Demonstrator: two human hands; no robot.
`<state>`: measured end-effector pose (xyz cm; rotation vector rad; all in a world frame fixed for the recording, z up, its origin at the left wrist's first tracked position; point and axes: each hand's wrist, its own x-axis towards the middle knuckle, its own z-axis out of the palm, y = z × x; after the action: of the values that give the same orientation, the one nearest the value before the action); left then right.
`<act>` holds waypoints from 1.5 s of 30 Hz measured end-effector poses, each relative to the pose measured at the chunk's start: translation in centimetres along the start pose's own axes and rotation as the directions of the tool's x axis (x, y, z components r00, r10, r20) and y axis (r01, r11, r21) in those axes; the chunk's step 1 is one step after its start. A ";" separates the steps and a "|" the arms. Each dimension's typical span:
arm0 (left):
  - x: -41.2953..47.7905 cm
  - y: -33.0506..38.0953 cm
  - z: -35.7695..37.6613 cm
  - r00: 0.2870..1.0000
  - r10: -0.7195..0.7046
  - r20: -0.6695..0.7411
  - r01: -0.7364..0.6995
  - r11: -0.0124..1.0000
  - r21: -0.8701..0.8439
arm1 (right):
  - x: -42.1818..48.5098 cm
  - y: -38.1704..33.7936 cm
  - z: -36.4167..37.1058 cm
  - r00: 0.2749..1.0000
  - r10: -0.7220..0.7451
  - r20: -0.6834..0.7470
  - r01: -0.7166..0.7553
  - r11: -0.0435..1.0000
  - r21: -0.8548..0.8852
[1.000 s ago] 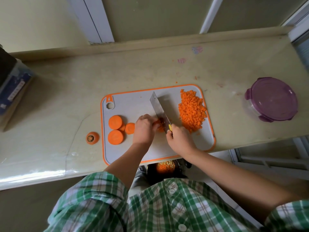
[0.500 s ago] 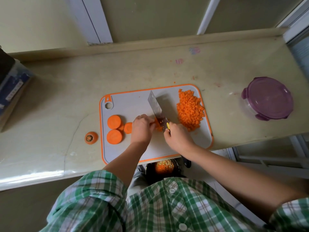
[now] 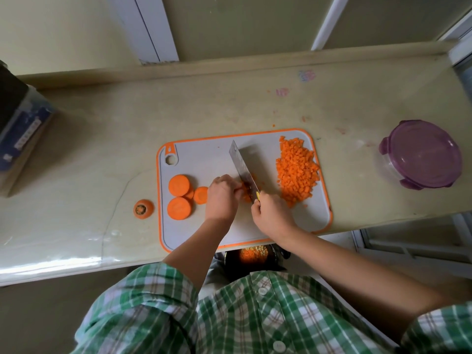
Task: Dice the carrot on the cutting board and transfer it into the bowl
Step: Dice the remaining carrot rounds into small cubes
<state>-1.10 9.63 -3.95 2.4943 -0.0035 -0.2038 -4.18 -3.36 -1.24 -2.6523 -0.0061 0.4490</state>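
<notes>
Two hands work at the middle of the cutting board [image 3: 204, 159]: the left hand [image 3: 221, 198] pinches a carrot piece [image 3: 246, 194], the right hand [image 3: 272, 217] grips the knife [image 3: 242, 168] handle, blade down on it. Round slices [image 3: 180, 198] lie near the board's left edge, diced carrot [image 3: 296, 169] along its right edge; the bowl [image 3: 252, 254] shows below its front edge.

A green-and-white plaid button shirt [image 3: 255, 315] with rolled-up sleeves [image 3: 143, 297].
</notes>
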 end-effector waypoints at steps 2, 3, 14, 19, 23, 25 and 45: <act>0.0 0.0 -0.1 1.000 -0.002 0.004 0.001 1.000 0.012 | -0.1 0.1 -0.1 1.000 -0.006 -0.003 0.006 1.000 0.006; -0.1 0.0 -0.1 1.000 0.003 0.006 -0.003 1.000 0.016 | -0.1 0.2 -0.2 1.000 -0.010 -0.003 0.010 1.000 0.006; -0.9 -0.4 -1.2 0.999 0.034 -0.024 -0.033 0.999 0.021 | -0.2 0.0 -2.3 0.997 -0.054 -0.045 0.051 0.997 -0.064; -0.6 0.0 -0.7 1.000 0.009 -0.002 -0.008 0.998 0.055 | -0.6 -0.5 -1.5 0.999 -0.035 -0.016 0.035 0.999 -0.041; -0.4 -0.1 -0.4 1.000 -0.007 0.002 0.007 0.998 0.063 | -0.5 -0.6 -1.1 1.000 -0.012 -0.022 0.011 0.999 -0.031; -0.3 -0.1 -0.3 1.000 -0.015 0.005 0.015 0.999 0.052 | -0.4 -0.7 -0.7 1.000 -0.005 -0.020 0.005 0.999 -0.031; -1.0 -0.1 -1.0 1.000 0.001 -0.023 -0.001 1.000 0.019 | -0.2 0.3 -0.7 0.997 -0.025 -0.067 0.023 1.000 -0.018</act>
<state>-1.94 10.34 -3.11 2.5156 0.0032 -0.1756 -4.12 -3.93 -0.69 -2.6804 -0.0211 0.3533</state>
